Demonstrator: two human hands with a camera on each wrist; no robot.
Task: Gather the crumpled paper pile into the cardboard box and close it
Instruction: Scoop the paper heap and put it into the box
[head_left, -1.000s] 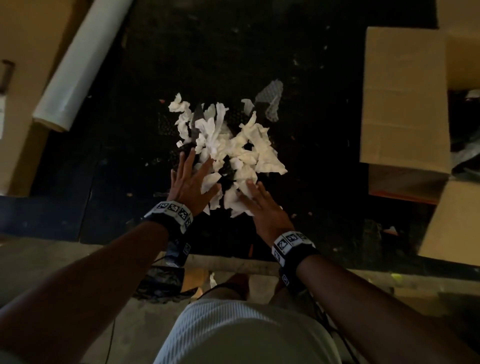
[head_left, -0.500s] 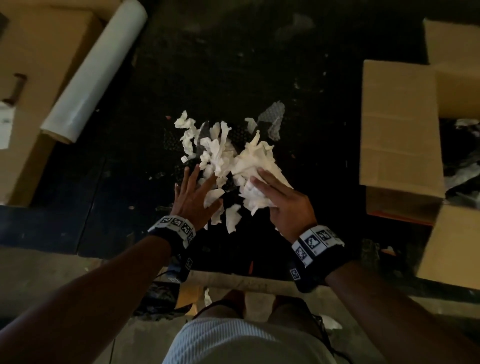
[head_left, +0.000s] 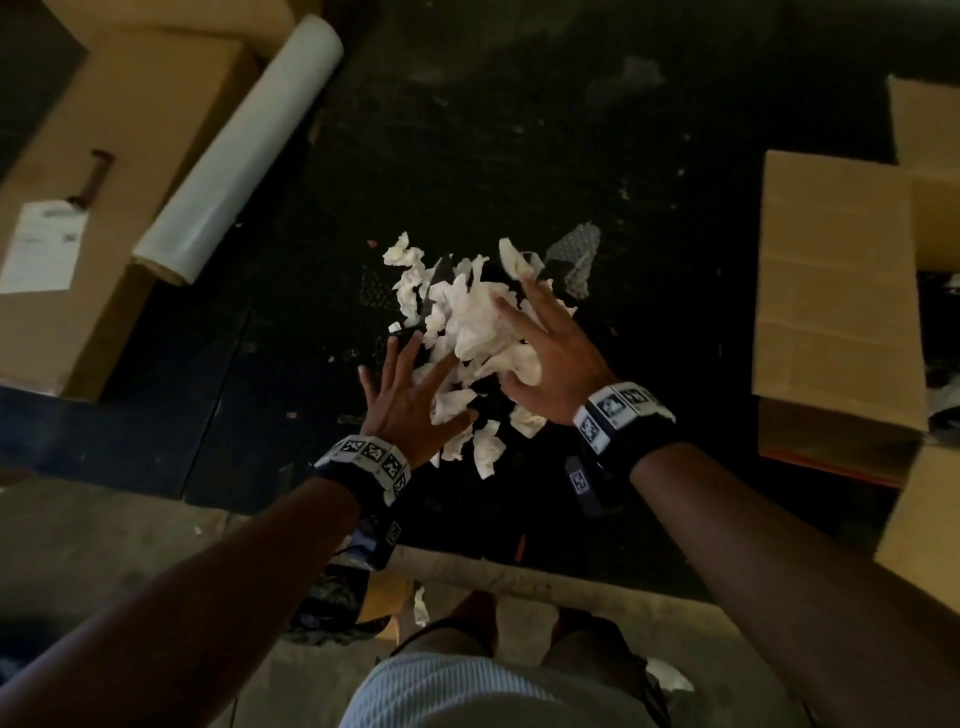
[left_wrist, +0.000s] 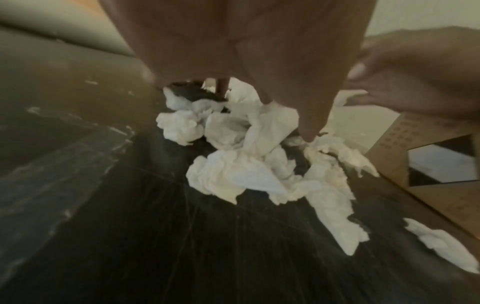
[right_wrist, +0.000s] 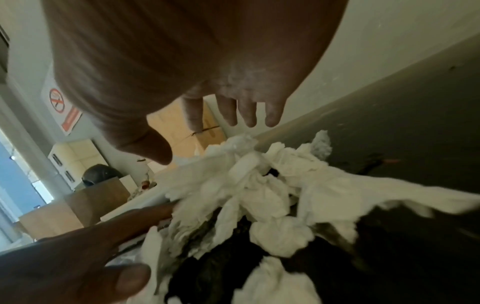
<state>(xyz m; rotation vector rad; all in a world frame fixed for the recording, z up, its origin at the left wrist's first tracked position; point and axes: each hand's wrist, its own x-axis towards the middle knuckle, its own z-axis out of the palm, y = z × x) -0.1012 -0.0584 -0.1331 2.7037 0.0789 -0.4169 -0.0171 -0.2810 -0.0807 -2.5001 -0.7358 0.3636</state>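
Head view: both hands splayed, left hand (head_left: 410, 400) & right hand (head_left: 550, 353) on paper pile (head_left: 467, 322), black floor (head_left: 519, 156).

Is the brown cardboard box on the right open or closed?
Open: the brown cardboard box has its flaps folded outward, its dark interior exposed beside them.

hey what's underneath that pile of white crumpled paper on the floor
Dark pieces show through gaps in the crumpled paper pile, and the black floor mat lies around it. What those dark pieces are is unclear. The left hand and right hand cover parts of the pile.
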